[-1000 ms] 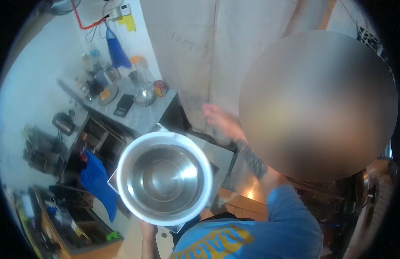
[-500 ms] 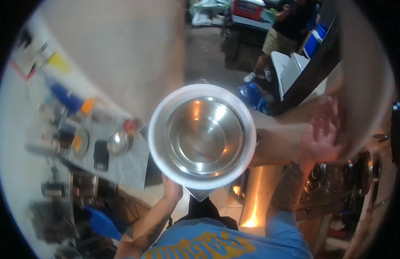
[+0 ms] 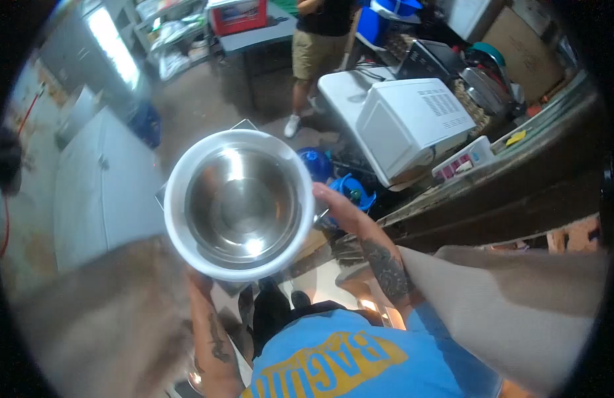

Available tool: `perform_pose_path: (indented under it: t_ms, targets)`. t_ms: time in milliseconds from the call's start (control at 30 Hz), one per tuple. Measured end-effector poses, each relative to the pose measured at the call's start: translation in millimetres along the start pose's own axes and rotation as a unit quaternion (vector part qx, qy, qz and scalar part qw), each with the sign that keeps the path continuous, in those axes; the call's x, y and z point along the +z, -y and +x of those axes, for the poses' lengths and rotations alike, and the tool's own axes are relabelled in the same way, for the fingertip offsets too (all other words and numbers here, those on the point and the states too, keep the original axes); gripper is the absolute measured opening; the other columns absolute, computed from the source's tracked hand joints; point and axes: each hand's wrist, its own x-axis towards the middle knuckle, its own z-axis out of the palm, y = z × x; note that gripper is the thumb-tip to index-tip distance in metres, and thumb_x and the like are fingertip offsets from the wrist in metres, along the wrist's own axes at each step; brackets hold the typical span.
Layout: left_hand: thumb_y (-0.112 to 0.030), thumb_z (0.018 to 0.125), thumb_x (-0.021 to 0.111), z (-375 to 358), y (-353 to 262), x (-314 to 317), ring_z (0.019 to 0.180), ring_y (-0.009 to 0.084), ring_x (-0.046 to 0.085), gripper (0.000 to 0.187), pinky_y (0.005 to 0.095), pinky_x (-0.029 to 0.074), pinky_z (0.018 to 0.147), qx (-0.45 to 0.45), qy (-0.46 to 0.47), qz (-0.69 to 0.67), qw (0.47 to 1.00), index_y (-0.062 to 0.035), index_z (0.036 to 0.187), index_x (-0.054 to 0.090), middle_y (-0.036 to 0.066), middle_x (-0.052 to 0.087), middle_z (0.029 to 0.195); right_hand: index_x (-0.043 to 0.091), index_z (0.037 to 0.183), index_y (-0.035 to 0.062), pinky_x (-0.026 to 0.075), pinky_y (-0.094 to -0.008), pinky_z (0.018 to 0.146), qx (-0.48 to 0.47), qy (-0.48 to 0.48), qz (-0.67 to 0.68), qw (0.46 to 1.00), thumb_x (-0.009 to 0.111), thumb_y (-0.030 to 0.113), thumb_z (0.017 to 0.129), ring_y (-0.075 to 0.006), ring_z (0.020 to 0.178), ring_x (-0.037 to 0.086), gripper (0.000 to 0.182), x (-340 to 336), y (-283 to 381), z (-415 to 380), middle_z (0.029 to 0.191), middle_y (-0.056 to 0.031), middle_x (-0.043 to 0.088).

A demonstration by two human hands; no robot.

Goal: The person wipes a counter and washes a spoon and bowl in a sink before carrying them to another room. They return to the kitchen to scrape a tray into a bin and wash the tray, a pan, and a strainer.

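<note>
A round vessel with a wide white rim and a shiny steel inside is held up in front of my body. Metal corners stick out from beneath it, and what they belong to is mostly hidden. My left hand supports the vessel from below at its near left side, its fingers hidden under the rim. At the right side, my right hand grips the vessel by its edge, close to a thin metal piece, with its fingertips partly out of sight.
Beige curtains hang close on both sides. Ahead are a white table with a white microwave-like box, blue containers on the floor, and a tall white cabinet at left. Another person stands by a grey table.
My right hand has come from the curtain at the right onto the vessel. The view has moved forward into the room beyond the curtains, with the vessel still held up.
</note>
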Motion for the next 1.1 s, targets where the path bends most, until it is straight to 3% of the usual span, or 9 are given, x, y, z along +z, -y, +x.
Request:
perform_pose_path:
  t_ms: [300,433,500,600,667,800,900,1033,1100]
  targets:
    - [-0.019,0.091,0.054,296.6,-40.4,28.1,0.108,0.0206,0.057,0.041,0.0325,0.050,0.087,-0.262,0.199,0.277,0.903,0.0013,0.127,0.049,0.011,0.058,0.118,0.034,0.144,0.0062,0.041,-0.0333,0.098,-0.076,-0.186,-0.027,0.979,0.058,0.006,0.078,-0.0202,0.120,0.048,0.070,-48.0,-73.1,154.8,0.137,-0.0081,0.047]
    - [-0.019,0.090,0.059,463.0,-82.4,77.9,0.104,0.0182,0.056,0.038,0.0320,0.045,0.092,-0.162,0.283,0.016,0.945,-0.0016,0.123,0.053,0.011,0.060,0.113,0.029,0.148,0.0073,0.033,-0.0349,0.106,-0.060,-0.227,-0.009,0.972,0.050,0.001,0.078,-0.0239,0.131,0.036,0.073,-47.5,-43.7,211.8,0.146,-0.0098,0.038]
    - [-0.023,0.085,0.064,492.6,-128.4,114.9,0.102,0.0174,0.055,0.041,0.0329,0.044,0.090,0.053,0.184,0.102,0.976,-0.0018,0.118,0.055,0.009,0.060,0.107,0.029,0.147,0.0059,0.034,-0.0354,0.105,-0.082,-0.259,-0.008,0.962,0.048,0.000,0.074,-0.0244,0.130,0.038,0.076,-61.0,-53.5,244.9,0.145,-0.0098,0.038]
    - [-0.031,0.074,0.071,510.8,-172.9,174.9,0.100,0.0267,0.056,0.048,0.0382,0.043,0.089,0.383,0.306,0.386,0.782,-0.0025,0.110,0.060,0.013,0.059,0.106,0.034,0.143,0.0031,0.041,-0.0357,0.097,-0.086,-0.269,0.068,0.957,0.049,0.005,0.077,-0.0239,0.120,0.048,0.068,-43.6,-9.9,297.3,0.135,-0.0117,0.047]
    - [-0.043,0.065,0.079,498.4,-206.4,208.8,0.107,0.0354,0.055,0.057,0.0460,0.042,0.092,0.357,0.547,0.479,0.586,-0.0040,0.104,0.064,0.019,0.059,0.111,0.039,0.139,0.0009,0.044,-0.0360,0.091,-0.077,-0.282,0.091,0.952,0.049,0.006,0.077,-0.0233,0.113,0.053,0.062,-40.7,8.8,339.8,0.130,-0.0136,0.051]
    - [-0.028,0.075,0.068,549.2,-170.2,211.3,0.105,0.0313,0.057,0.052,0.0461,0.043,0.094,0.386,0.594,0.590,0.386,-0.0089,0.122,0.054,0.014,0.059,0.108,0.058,0.116,-0.0054,0.046,-0.0369,0.088,-0.028,-0.274,0.169,0.946,0.049,0.008,0.080,-0.0234,0.104,0.059,0.040,-61.1,11.5,436.4,0.114,-0.0163,0.060]
    - [-0.011,0.077,0.059,624.7,-152.0,217.0,0.090,0.0269,0.061,0.037,0.0417,0.047,0.082,0.397,0.539,0.628,0.396,-0.0115,0.114,0.053,0.008,0.058,0.094,0.065,0.101,-0.0055,0.049,-0.0369,0.077,-0.066,-0.289,-0.027,0.955,0.046,0.009,0.083,-0.0217,0.090,0.062,0.030,-94.3,25.8,517.9,0.097,-0.0132,0.064]
    - [-0.014,0.074,0.063,725.1,-171.1,242.9,0.077,0.0228,0.060,0.029,0.0395,0.047,0.072,0.419,0.537,0.612,0.401,-0.0135,0.102,0.055,0.004,0.058,0.084,0.062,0.097,-0.0027,0.049,-0.0384,0.064,-0.076,-0.263,0.197,0.942,0.045,0.009,0.085,-0.0184,0.077,0.061,0.024,-113.9,80.5,639.3,0.082,-0.0089,0.061]
    - [-0.016,0.070,0.067,764.5,-193.7,273.6,0.075,0.0228,0.060,0.033,0.0390,0.047,0.071,0.388,0.536,0.621,0.419,-0.0143,0.101,0.056,0.004,0.058,0.081,0.058,0.088,-0.0022,0.044,-0.0349,0.058,0.119,-0.326,0.097,0.933,0.052,0.017,0.079,-0.0195,0.070,0.055,0.022,-103.1,150.4,653.9,0.083,-0.0089,0.057]
